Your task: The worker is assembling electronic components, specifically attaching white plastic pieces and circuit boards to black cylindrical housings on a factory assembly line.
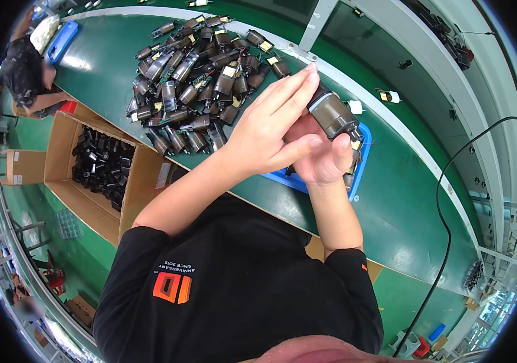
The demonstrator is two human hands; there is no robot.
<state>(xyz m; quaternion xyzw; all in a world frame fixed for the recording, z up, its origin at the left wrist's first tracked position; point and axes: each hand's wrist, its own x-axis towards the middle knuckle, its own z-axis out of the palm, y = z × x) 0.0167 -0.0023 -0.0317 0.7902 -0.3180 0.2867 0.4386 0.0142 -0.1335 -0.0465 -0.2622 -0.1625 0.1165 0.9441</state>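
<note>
Dark cylinder, right of upper centre, held from below in the right hand's grip; left hand at its upper end, grip unclear. Supporting both ends seems steadiest. Beneath: blue tray, green table.

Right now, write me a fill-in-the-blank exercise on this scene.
1. A dark cylinder is at the person's left hand and ____ hand.
2. The tray on the tabletop is ____.
3. Black parts lie inside a cardboard ____.
4. The tabletop is coloured ____.

Missing words: right; blue; box; green.
</note>
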